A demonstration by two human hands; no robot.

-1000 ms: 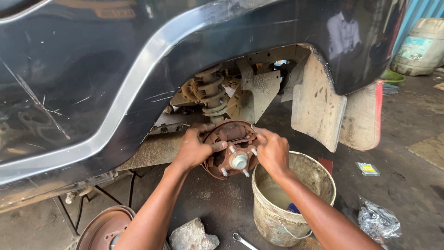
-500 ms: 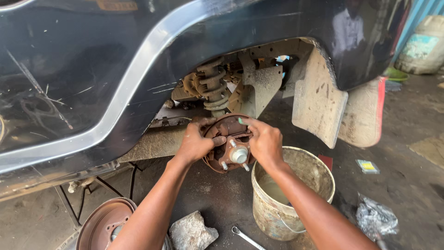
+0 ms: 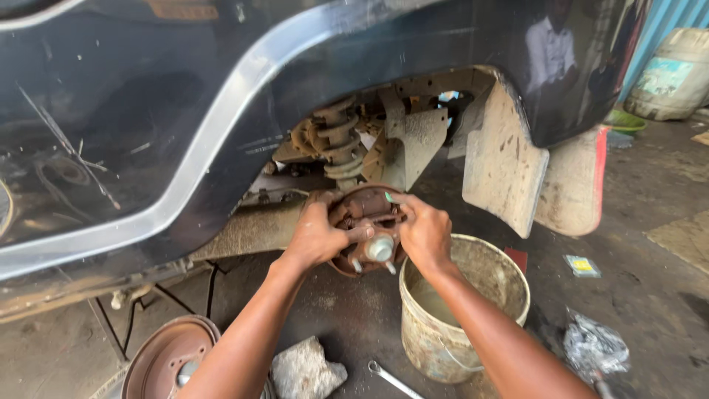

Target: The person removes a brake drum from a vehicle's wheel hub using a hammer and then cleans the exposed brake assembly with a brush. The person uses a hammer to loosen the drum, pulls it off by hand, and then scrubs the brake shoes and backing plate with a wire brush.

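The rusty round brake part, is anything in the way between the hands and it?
Nothing visible is: the left hand and right hand are already on the rusty brake assembly. The bucket sits lower, beside it.

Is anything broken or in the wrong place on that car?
Yes. The wheel is off, so the rusty hub is bare, with the left hand and right hand on it. The brake drum lies on the floor beside a rock and a spanner. The mudflap is caked in dirt.
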